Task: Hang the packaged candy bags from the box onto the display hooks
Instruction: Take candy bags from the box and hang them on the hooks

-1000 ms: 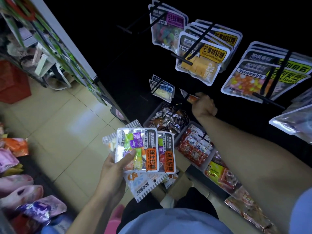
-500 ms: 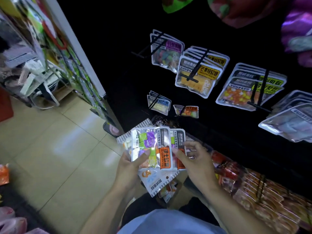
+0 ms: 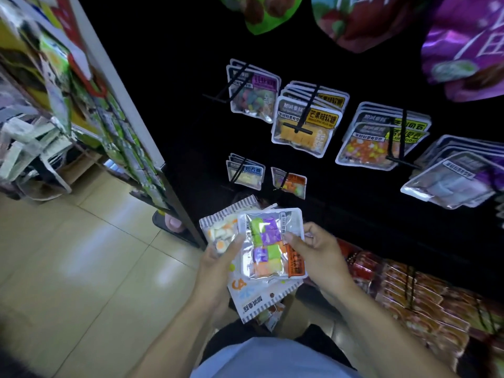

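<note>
1. Beige glossy floor tiles are stretching along the left, while a black display wall with black metal hooks is filling the right side of the view.
2. Clear candy bags with a yellow label are hanging in a stack on one hook, and beside them clear bags with a purple label and bags of orange and yellow sweets are hanging on hooks of their own.
3. Lower down, a small bag with an orange label is hanging on a short hook, just beside a small stack of pale-labelled bags.
4. The left hand is gripping a bundle of packets, its thumb pressing across the front; a white striped-edge packet is lying at the back of the bundle.
5. On top is lying a clear silver-rimmed bag of green, purple and orange candy cubes, held below the hooks and in front of the person's body (its label is facing sideways).
6. The right hand is pinching this bag's right edge between thumb and curled fingers.
7. Red and orange snack packets are lying in rows on the low shelf at the right.
</note>
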Action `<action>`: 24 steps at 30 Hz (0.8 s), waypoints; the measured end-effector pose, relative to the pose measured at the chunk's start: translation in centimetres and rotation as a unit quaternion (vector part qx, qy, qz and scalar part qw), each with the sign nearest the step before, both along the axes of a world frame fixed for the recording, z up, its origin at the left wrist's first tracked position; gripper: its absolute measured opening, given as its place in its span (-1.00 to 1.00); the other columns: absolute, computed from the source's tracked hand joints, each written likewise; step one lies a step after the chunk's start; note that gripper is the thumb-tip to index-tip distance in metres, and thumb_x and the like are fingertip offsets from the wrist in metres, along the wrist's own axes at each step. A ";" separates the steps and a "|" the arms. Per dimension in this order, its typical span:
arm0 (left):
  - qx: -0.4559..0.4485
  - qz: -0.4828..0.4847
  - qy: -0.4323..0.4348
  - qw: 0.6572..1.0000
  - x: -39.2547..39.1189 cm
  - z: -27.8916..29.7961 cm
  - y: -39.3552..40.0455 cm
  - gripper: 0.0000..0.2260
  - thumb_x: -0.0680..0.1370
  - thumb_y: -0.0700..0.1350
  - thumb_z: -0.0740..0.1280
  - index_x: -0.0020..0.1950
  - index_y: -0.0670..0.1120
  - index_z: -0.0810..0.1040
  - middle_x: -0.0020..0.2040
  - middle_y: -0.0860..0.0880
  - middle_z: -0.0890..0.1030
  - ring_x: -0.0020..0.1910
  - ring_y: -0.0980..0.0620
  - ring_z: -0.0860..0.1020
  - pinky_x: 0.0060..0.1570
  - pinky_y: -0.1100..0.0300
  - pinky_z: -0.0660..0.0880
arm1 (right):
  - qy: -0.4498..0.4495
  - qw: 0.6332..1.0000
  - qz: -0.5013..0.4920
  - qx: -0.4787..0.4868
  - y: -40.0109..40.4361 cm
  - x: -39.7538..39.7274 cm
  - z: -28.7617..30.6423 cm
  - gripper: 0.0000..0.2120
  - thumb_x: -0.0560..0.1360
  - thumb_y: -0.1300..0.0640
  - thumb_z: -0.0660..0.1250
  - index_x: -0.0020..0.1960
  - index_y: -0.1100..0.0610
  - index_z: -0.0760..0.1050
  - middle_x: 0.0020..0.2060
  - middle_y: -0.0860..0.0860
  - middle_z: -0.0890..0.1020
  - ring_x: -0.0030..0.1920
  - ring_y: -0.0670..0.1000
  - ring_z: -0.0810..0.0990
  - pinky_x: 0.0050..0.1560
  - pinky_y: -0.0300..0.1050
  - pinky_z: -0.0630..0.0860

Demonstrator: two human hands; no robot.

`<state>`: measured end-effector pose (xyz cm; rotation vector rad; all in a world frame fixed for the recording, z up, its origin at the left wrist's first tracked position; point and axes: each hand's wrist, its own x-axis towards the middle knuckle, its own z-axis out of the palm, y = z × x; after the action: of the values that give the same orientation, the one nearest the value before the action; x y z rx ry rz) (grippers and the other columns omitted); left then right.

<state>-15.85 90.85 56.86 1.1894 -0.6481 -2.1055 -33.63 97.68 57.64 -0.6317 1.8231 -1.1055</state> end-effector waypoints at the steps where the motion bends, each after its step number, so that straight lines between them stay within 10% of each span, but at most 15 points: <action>1: -0.002 -0.006 -0.001 1.000 0.1 0.1 0.0 -0.66 0.59 -0.13 0.40 0.36 -0.11 0.54 0.17 -0.16 0.72 0.08 -0.19 0.72 -0.11 -0.02 0.69 | -0.024 1.000 -0.002 0.002 0.1 -0.3 -0.2 -0.73 0.56 -0.14 0.41 0.05 0.06 0.61 -0.07 0.26 0.71 -0.04 0.37 0.70 0.04 0.39 0.63; 8: -0.017 0.009 -0.038 0.999 0.1 -1.1 0.1 -0.66 0.57 -0.24 0.42 0.33 -0.08 0.54 0.16 -0.13 0.73 0.03 -0.13 0.74 -0.20 0.05 0.68 | -0.114 0.991 -0.063 0.021 0.5 -1.9 -0.5 -0.75 0.65 -0.01 0.31 0.10 0.10 0.70 0.02 0.24 0.73 0.03 0.31 0.71 0.10 0.20 0.64; 13: -0.009 0.074 -0.083 0.994 1.0 -2.1 -0.3 -0.70 0.57 -0.23 0.44 0.29 -0.04 0.56 0.12 -0.09 0.75 -0.03 -0.07 0.75 -0.27 0.09 0.67 | -0.014 0.987 -0.159 0.001 -0.2 -6.2 0.0 -0.80 0.60 0.02 0.41 -0.09 0.14 0.65 -0.28 0.05 0.74 -0.34 0.02 0.71 -0.38 -0.16 0.58; 20: 0.005 0.153 -0.099 0.983 2.5 -2.5 0.0 -0.63 0.59 -0.20 0.41 0.40 -0.08 0.50 0.08 -0.13 0.75 -0.11 -0.08 0.76 -0.27 0.07 0.68 | 0.113 0.977 0.130 0.128 -4.3 -10.8 -0.6 -0.75 0.58 0.32 0.40 0.19 0.08 0.66 -0.02 0.04 0.72 -0.05 0.02 0.66 -0.08 -0.11 0.57; 24: 0.007 0.172 -0.105 0.980 2.5 -2.2 0.9 -0.64 0.61 -0.18 0.39 0.40 -0.15 0.49 0.00 -0.15 0.75 -0.16 -0.10 0.75 -0.23 0.03 0.70 | 0.269 0.936 0.176 0.142 -7.0 -11.6 -1.5 -0.83 0.58 0.22 0.41 0.16 0.09 0.62 -0.14 0.05 0.68 -0.14 0.15 0.70 -0.28 -0.10 0.52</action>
<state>-13.40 91.73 54.69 1.4321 -0.4782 -1.7153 -45.28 90.67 56.13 -1.1116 2.1579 -0.4351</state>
